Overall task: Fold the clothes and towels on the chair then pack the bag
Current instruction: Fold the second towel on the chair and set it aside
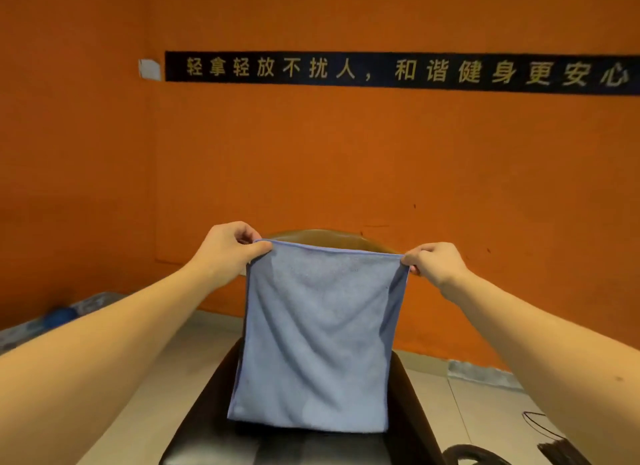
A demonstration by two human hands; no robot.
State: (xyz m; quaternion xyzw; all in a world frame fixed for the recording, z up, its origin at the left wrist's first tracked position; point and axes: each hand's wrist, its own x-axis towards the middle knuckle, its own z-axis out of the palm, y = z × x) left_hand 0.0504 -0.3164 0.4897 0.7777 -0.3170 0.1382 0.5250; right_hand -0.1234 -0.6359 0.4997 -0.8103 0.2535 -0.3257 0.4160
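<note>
Orange wall (311,152) behind; left hand (228,248) and right hand (438,262) pinch the towel (318,343) over the chair (204,426).

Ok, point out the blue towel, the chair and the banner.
blue towel (318,336), head view, middle of the cloth.
chair (329,239), head view, top of the backrest.
banner (381,71), head view, middle of the strip.

This looks like a gym or fitness room. A long dark banner (381,71) runs across the bare orange wall (311,159). Its pale Chinese characters ask people to lift and set things down gently, and speak of harmonious fitness. Below, the floor (194,353) is laid with pale tiles. At the far left a blue ball (59,317) lies on a grey speckled mat (20,333). A black padded chair (207,412) stands in front of the wall, and dark cords (554,440) lie at the lower right.
</note>
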